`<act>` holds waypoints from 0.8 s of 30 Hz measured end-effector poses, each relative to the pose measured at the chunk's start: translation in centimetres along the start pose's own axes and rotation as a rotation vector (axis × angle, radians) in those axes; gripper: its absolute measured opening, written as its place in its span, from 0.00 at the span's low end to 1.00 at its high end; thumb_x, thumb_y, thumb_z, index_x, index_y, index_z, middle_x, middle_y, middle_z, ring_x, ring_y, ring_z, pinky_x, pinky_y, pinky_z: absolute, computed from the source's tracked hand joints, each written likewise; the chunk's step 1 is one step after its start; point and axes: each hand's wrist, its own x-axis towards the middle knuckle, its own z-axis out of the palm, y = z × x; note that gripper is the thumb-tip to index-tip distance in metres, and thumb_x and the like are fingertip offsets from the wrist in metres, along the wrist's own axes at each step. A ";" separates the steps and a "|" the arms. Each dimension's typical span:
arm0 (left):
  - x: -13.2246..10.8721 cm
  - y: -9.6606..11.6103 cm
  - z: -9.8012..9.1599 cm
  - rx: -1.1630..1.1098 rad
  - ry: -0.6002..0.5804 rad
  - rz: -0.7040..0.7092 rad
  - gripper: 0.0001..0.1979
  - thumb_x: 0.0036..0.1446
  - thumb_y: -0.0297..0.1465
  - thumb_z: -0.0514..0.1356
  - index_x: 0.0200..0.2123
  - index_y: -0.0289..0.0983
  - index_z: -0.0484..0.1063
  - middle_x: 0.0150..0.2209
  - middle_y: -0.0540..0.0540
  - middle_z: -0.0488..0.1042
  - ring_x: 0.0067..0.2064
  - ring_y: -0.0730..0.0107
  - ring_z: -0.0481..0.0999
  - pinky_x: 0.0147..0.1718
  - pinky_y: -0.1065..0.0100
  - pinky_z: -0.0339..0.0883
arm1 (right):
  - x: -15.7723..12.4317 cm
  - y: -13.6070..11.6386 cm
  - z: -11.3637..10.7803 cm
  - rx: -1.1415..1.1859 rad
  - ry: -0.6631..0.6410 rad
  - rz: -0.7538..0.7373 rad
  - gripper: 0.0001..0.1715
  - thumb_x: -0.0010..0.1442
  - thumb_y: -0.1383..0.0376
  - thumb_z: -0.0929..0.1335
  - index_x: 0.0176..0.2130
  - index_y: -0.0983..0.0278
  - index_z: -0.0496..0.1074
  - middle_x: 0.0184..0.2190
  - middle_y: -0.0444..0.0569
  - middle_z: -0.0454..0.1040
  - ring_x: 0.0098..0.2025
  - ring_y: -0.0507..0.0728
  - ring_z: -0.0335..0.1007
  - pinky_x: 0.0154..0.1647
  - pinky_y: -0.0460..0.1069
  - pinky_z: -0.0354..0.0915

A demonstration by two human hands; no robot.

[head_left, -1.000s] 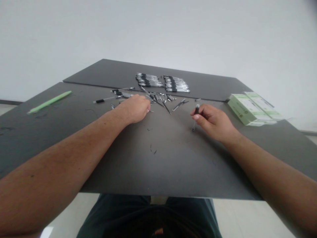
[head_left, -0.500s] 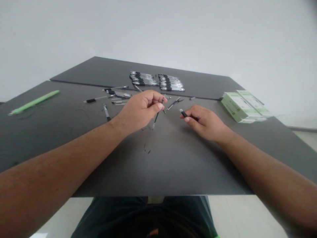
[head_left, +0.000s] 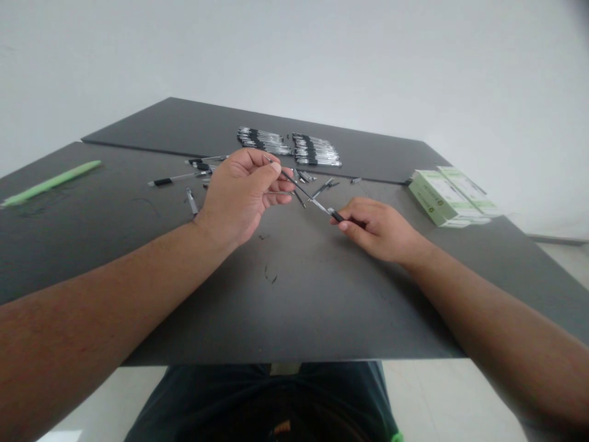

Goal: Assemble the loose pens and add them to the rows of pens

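A dark grey table [head_left: 322,319] spans the view, with small dark scraps [head_left: 270,276] on the bare stretch nearest the person. Beyond them, at centre right, the right hand [head_left: 375,227] pinches a pen tube [head_left: 337,215] with a black sleeve between thumb and fingers, its mouth facing left and away. The left hand [head_left: 251,193], at centre left, pinches a thin ink refill [head_left: 297,185] between thumb and forefinger, other fingers loosely spread. The refill slants down rightward to the tube's mouth; whether its end is inside or only touching, I cannot tell. The likely trouble is a miss: the opening is narrow and the refill is held far from that end, so a slight tremble could make it catch on the rim. Pushing hard at an angle might bend it, and a loose right pinch might let the tube slip back. Loose pens [head_left: 172,180] lie to the left, near the left wrist, where a sweeping forearm could knock them. Farthest off, two rows of pens [head_left: 316,150] lie side by side.
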 end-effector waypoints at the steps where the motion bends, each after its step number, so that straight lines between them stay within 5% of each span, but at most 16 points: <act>1: 0.0 0.0 0.1 -0.013 0.016 0.000 0.09 0.62 0.30 0.70 0.40 0.40 0.72 0.39 0.47 0.85 0.35 0.68 0.86 0.31 0.70 0.81 | 0.0 0.0 0.0 -0.001 0.005 -0.018 0.14 0.79 0.57 0.66 0.47 0.59 0.81 0.38 0.52 0.84 0.42 0.61 0.80 0.46 0.55 0.72; 17: -0.3 0.1 0.3 0.026 0.041 -0.001 0.08 0.64 0.31 0.70 0.40 0.40 0.73 0.40 0.47 0.85 0.37 0.67 0.86 0.32 0.70 0.81 | 0.1 -0.1 -0.1 0.014 -0.002 -0.063 0.12 0.78 0.61 0.68 0.46 0.61 0.81 0.37 0.51 0.82 0.41 0.60 0.79 0.43 0.53 0.70; 24: -0.6 -0.6 0.2 0.074 -0.083 -0.004 0.06 0.64 0.28 0.69 0.40 0.38 0.74 0.41 0.45 0.86 0.36 0.68 0.87 0.31 0.69 0.82 | 0.1 -0.1 0.0 0.015 -0.012 -0.036 0.12 0.78 0.61 0.68 0.47 0.61 0.82 0.37 0.51 0.82 0.41 0.60 0.79 0.44 0.53 0.70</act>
